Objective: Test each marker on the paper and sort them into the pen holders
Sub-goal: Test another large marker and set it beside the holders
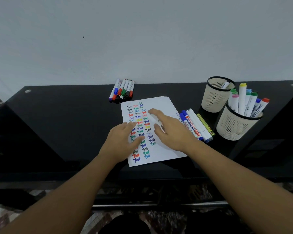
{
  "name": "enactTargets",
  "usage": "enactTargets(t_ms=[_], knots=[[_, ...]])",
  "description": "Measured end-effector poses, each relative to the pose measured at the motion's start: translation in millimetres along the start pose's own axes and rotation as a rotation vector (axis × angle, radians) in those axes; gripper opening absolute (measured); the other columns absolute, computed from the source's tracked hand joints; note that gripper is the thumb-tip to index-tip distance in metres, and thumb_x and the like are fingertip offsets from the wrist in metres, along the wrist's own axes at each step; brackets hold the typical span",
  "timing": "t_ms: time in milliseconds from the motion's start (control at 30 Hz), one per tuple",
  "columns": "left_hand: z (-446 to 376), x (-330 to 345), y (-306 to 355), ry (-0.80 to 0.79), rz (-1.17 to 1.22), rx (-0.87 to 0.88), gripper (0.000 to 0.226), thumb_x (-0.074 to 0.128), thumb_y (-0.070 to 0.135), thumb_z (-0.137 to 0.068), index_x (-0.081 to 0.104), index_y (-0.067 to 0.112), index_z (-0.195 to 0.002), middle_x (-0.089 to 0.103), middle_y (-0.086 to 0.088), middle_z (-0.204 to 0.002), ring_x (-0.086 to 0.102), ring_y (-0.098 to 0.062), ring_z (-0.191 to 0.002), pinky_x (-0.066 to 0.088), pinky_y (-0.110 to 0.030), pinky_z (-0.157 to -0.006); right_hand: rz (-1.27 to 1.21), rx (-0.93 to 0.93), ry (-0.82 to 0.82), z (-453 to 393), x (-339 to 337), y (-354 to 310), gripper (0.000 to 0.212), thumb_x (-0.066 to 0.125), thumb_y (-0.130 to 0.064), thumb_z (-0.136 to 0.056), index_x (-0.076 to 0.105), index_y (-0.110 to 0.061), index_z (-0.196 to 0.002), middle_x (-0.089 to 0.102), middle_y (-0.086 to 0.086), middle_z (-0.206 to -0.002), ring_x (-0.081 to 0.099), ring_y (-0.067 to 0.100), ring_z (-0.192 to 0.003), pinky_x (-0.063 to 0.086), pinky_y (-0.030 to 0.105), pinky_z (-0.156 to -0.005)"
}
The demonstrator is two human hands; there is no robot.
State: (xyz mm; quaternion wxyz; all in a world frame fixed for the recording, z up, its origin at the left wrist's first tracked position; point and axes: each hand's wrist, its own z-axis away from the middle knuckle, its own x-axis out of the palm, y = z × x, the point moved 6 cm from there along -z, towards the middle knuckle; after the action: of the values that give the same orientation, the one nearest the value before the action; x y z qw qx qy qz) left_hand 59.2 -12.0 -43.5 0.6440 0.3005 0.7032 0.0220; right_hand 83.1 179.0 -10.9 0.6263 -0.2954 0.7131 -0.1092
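From the head view I see my left hand (123,137) lying flat and open on the paper (161,149), holding nothing. My right hand (171,130) is spread open above the same sheet, also holding nothing. One bunch of markers (197,124) lies just right of it, another bunch (123,91) beyond the paper. The near holder (235,127) is full; the far holder (215,95) has one marker.

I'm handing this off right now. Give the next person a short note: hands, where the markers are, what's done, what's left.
Left hand and right hand both rest open on the paper, holding no marker.
The paper carries many coloured "Test" marks.
Near holder is packed with markers; far holder shows one.
Loose still: a bundle of markers beyond the paper, and a row of markers at its right edge.
Left: test and sort those.
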Motion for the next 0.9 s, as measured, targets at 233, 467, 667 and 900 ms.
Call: enactTargets(t_ms=[233,467,667,900], knots=[[0.8,0.6,-0.9,0.005,0.005,-0.003,0.074,0.053,0.065,-0.093,0.04,0.023,-0.153,0.043,0.0,-0.156,0.034,-0.018,-0.146,0.028,-0.047,-0.121,-0.034,0.114,0.086,1.0,-9.3,6.0,0.046,0.039,-0.027,-0.107,0.027,-0.042,-0.148,0.06,0.002,-0.075,0.061,0.019,-0.067,0.056,0.046,-0.065],[-3.8,8.9,-8.3,-0.048,-0.088,-0.002,0.08,0.04,0.078,-0.09,0.038,0.031,-0.155,0.033,0.004,-0.163,0.023,-0.018,-0.152,0.014,-0.043,-0.124,0.57,0.127,0.063,-6.4,-13.7,30.2,0.059,0.037,-0.027,-0.108,0.014,-0.035,-0.162,0.065,-0.001,-0.111,0.057,0.024,-0.106,0.042,0.045,-0.095],[-3.8,8.5,-8.7,-0.051,-0.09,-0.008,0.078,0.042,0.077,-0.09,0.042,0.031,-0.153,0.033,0.004,-0.162,0.024,-0.018,-0.151,0.015,-0.043,-0.124,0.774,0.18,0.062,3.1,-15.2,51.9,0.044,0.041,-0.033,-0.105,0.043,-0.035,-0.149,0.049,0.008,-0.127,0.045,0.031,-0.119,0.033,0.049,-0.103],[-3.6,7.8,-8.0,-0.057,-0.084,-0.013,0.076,0.045,0.075,-0.091,0.044,0.03,-0.152,0.035,0.003,-0.162,0.026,-0.018,-0.15,0.016,-0.044,-0.124,0.792,0.188,0.005,4.5,-21.9,70.9,0.041,0.037,-0.035,-0.108,0.044,-0.036,-0.148,0.04,0.005,-0.154,0.037,0.031,-0.139,0.011,0.059,-0.122]])
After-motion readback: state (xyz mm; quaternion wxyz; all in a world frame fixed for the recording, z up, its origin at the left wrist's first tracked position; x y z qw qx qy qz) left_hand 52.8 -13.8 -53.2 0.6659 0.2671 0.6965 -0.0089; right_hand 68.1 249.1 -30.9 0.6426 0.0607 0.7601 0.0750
